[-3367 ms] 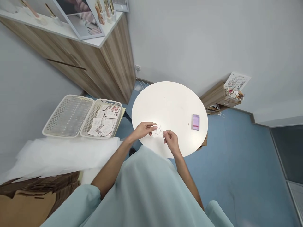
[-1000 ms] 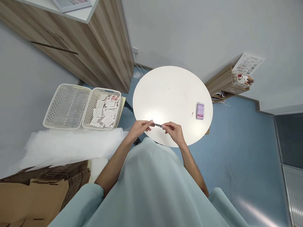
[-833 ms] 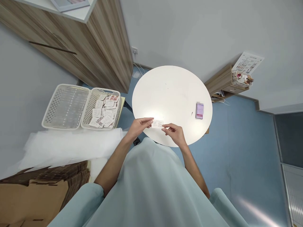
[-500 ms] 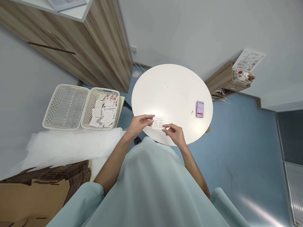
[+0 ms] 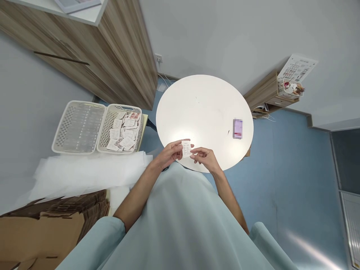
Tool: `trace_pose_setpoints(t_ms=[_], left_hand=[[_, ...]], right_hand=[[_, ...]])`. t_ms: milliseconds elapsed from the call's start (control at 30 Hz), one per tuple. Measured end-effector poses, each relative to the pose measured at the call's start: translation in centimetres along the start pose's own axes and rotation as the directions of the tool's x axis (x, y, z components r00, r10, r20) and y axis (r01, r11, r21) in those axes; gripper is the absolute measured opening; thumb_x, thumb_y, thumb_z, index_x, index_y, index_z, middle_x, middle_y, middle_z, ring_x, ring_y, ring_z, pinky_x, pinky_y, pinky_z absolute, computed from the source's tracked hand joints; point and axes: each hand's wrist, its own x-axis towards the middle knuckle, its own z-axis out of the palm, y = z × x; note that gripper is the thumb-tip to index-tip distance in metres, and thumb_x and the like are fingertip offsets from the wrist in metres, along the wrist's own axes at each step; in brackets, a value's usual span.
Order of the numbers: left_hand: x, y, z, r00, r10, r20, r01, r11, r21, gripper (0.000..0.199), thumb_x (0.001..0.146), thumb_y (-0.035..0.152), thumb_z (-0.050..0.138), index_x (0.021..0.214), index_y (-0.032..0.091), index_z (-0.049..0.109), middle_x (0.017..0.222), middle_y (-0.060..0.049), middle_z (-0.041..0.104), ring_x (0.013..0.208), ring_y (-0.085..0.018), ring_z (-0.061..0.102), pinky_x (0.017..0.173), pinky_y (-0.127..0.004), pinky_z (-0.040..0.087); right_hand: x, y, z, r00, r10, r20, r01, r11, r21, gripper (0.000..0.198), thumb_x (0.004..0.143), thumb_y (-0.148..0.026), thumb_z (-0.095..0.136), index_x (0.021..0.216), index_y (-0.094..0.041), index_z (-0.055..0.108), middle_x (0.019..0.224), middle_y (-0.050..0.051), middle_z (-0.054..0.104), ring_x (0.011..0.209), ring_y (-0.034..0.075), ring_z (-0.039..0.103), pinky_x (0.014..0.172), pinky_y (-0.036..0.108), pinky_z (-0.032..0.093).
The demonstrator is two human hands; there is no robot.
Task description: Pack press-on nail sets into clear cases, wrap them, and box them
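Observation:
A small white printed card point(image 5: 186, 149) is held up over the near edge of the round white table point(image 5: 202, 101). My left hand point(image 5: 170, 154) pinches the card's left side between thumb and fingers. At its lower right corner, my right hand point(image 5: 206, 157) has thumb and fingertips closed on the card as well. Lines of dark print face me, too small to read. On the table's right side lies a purple packet point(image 5: 237, 128), blurred by pixels.
Left of the table, an open white lidded basket point(image 5: 98, 144) holds many similar cards. White plastic sheeting point(image 5: 87, 172) lies below it, with flattened cardboard boxes point(image 5: 42, 236) nearer me. A wooden cabinet point(image 5: 126, 56) stands at the back left, a small shelf point(image 5: 264, 92) at the right.
The card has turned from lying wide to standing tall. My left hand has shifted slightly right and nearer to me, and both hands are closer together.

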Motion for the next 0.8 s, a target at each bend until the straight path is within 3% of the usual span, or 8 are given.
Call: trace_pose_setpoints(t_ms=[67, 167, 267, 400, 600, 700, 800], left_hand=[[0.0, 0.1, 0.1, 0.999, -0.05, -0.021, 0.05, 0.999, -0.004, 0.076, 0.079, 0.061, 0.082, 0.141, 0.018, 0.069, 0.13, -0.021, 0.075, 0.07, -0.015, 0.065, 0.065, -0.03, 0.052], [0.1, 0.1, 0.1, 0.986, -0.055, -0.155, 0.065, 0.996, 0.059, 0.076, 0.073, 0.057, 0.088, 0.136, 0.018, 0.072, 0.138, -0.021, 0.071, 0.089, -0.022, 0.071, 0.074, -0.034, 0.056], [0.1, -0.1, 0.2, 0.963, -0.039, -0.266, 0.074, 0.989, 0.125, 0.073, 0.068, 0.055, 0.093, 0.129, 0.018, 0.074, 0.136, -0.018, 0.073, 0.109, -0.029, 0.071, 0.086, -0.037, 0.058], [0.2, -1.0, 0.4, 0.944, -0.009, -0.331, 0.08, 0.977, 0.199, 0.07, 0.064, 0.052, 0.096, 0.122, 0.02, 0.077, 0.13, -0.015, 0.076, 0.117, -0.032, 0.071, 0.097, -0.041, 0.059], [0.0, -1.8, 0.0, 0.943, 0.044, -0.33, 0.039, 0.97, 0.241, 0.071, 0.065, 0.059, 0.094, 0.122, 0.021, 0.077, 0.125, -0.014, 0.077, 0.12, -0.034, 0.071, 0.098, -0.043, 0.061], [-0.9, -1.1, -0.8, 0.963, 0.051, -0.263, 0.012, 0.973, 0.231, 0.07, 0.07, 0.06, 0.091, 0.125, 0.019, 0.076, 0.123, -0.014, 0.077, 0.12, -0.033, 0.071, 0.103, -0.044, 0.059], [-1.7, -0.3, -1.3, 0.976, 0.057, -0.209, -0.009, 0.975, 0.222, 0.07, 0.074, 0.057, 0.089, 0.132, 0.02, 0.074, 0.126, -0.014, 0.075, 0.116, -0.03, 0.071, 0.103, -0.042, 0.058]], right_hand=[[0.0, -0.1, 0.1, 0.999, -0.004, -0.048, 0.001, 0.998, -0.058, 0.038, 0.078, -0.057, 0.084, 0.1, -0.026, 0.082, 0.092, 0.004, 0.078, 0.064, 0.016, 0.066, 0.06, 0.03, 0.049], [-0.2, -0.6, 0.6, 0.992, -0.02, -0.128, -0.001, 0.987, -0.161, 0.03, 0.083, -0.055, 0.08, 0.095, -0.027, 0.082, 0.101, 0.003, 0.08, 0.065, 0.016, 0.067, 0.069, 0.032, 0.052], [-0.6, -1.1, 1.5, 0.991, -0.019, -0.132, -0.008, 0.98, -0.201, 0.029, 0.085, -0.056, 0.079, 0.09, -0.027, 0.081, 0.099, 0.003, 0.08, 0.062, 0.016, 0.064, 0.069, 0.033, 0.051], [-0.5, -0.9, 2.9, 0.989, -0.03, -0.148, -0.01, 0.965, -0.263, 0.027, 0.087, -0.055, 0.076, 0.085, -0.028, 0.079, 0.09, 0.001, 0.079, 0.06, 0.016, 0.06, 0.067, 0.034, 0.05], [0.1, 0.7, 2.9, 0.973, -0.018, -0.229, -0.061, 0.941, -0.332, 0.023, 0.086, -0.05, 0.073, 0.083, -0.028, 0.076, 0.062, -0.002, 0.067, 0.057, 0.019, 0.061, 0.066, 0.033, 0.05], [0.4, 1.0, 1.9, 0.971, 0.036, -0.235, -0.088, 0.972, -0.217, 0.026, 0.083, -0.052, 0.075, 0.082, -0.026, 0.075, 0.051, -0.004, 0.057, 0.053, 0.02, 0.062, 0.066, 0.033, 0.05], [0.8, 1.1, 1.1, 0.985, 0.079, -0.154, -0.091, 0.993, -0.071, 0.033, 0.08, -0.056, 0.078, 0.079, -0.023, 0.074, 0.054, -0.003, 0.061, 0.051, 0.017, 0.06, 0.062, 0.032, 0.048]])
